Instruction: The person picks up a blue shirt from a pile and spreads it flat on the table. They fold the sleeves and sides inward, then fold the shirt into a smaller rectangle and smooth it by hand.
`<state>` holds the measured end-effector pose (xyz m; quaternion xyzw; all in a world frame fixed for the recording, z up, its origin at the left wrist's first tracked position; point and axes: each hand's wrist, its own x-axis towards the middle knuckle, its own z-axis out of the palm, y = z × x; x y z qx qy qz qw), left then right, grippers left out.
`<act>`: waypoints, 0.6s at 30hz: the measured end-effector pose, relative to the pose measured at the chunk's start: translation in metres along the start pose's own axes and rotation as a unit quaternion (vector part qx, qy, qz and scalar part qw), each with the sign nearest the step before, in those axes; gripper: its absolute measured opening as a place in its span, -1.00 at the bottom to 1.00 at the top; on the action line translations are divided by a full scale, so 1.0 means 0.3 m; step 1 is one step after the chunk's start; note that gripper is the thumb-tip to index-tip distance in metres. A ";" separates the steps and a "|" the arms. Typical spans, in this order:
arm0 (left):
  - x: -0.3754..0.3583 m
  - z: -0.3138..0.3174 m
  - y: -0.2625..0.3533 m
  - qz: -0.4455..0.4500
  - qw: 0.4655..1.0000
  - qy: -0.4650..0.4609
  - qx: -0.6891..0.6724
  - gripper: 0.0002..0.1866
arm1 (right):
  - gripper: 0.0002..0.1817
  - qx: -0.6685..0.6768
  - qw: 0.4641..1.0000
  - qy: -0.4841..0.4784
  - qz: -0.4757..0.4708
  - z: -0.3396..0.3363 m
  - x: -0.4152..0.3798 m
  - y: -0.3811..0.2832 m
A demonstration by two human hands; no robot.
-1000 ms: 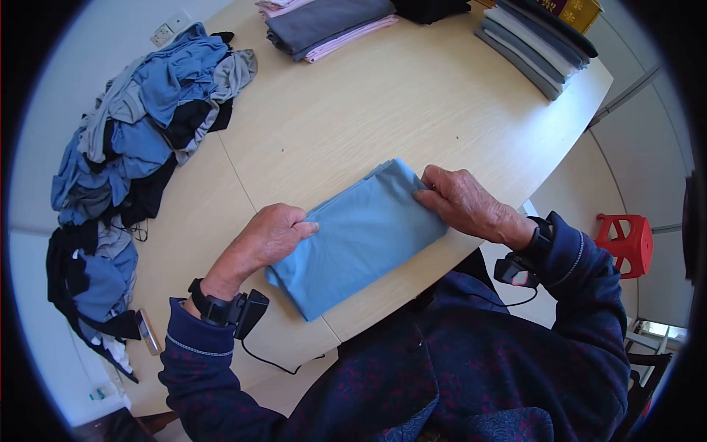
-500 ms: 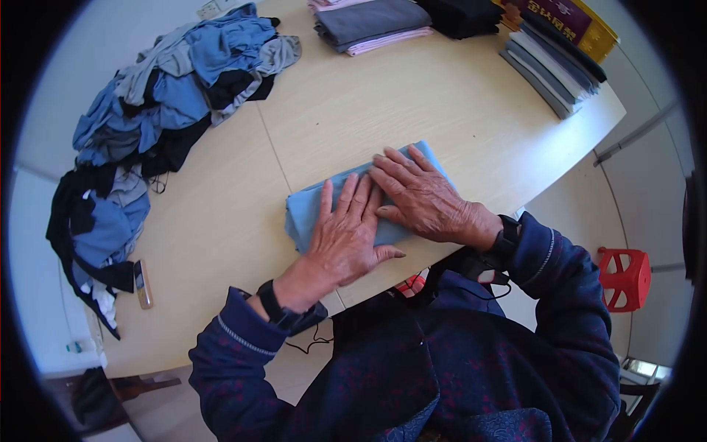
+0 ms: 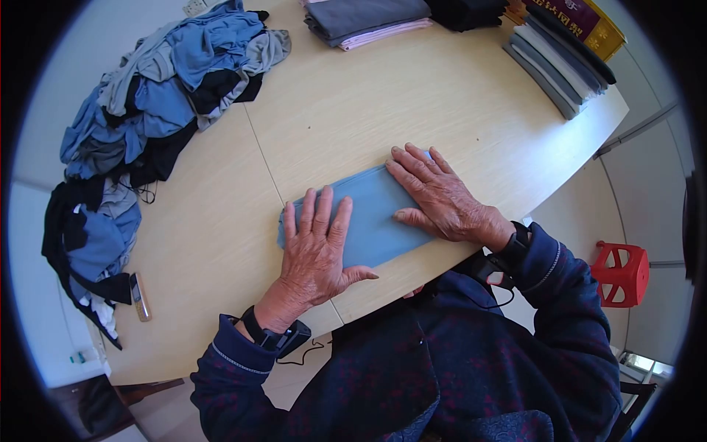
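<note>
A folded light-blue cloth [image 3: 375, 210] lies flat on the wooden table in front of me, its long side running slantwise. My left hand [image 3: 313, 254] rests on its left end, palm down with the fingers spread. On the right end of the cloth lies my right hand [image 3: 442, 191], also palm down, fingers stretched out and thumb apart. The two hands are well apart, and the middle of the cloth shows smooth between them. Both hands hide parts of the cloth's ends.
A loose heap of blue, grey and black clothes [image 3: 158, 103] lines the table's left side, with a mobile phone [image 3: 139, 297] near it. Folded stacks stand at the back: grey and pink cloth [image 3: 368, 20], black cloth [image 3: 465, 11], grey and white cloth [image 3: 552, 66]. A red stool [image 3: 621, 275] stands at right.
My hands have moved apart over the cloth, the left one toward its left end and the right one slightly right. More of the cloth's middle shows now.
</note>
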<state>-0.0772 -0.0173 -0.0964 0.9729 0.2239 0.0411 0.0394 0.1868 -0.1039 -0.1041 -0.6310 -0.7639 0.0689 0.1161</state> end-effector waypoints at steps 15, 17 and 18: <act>0.104 -0.113 -0.125 -0.109 0.987 -0.055 -0.102 -0.42 | -0.19 0.127 0.989 -0.079 0.007 -0.147 0.089 0.125; 0.156 -0.179 -0.113 -0.152 0.970 -0.169 -0.091 -0.40 | -0.17 0.044 0.978 -0.201 0.043 -0.208 0.139 0.088; 0.182 -0.178 -0.129 -0.169 0.956 -0.206 -0.120 -0.39 | -0.16 0.019 0.966 -0.251 0.049 -0.228 0.168 0.074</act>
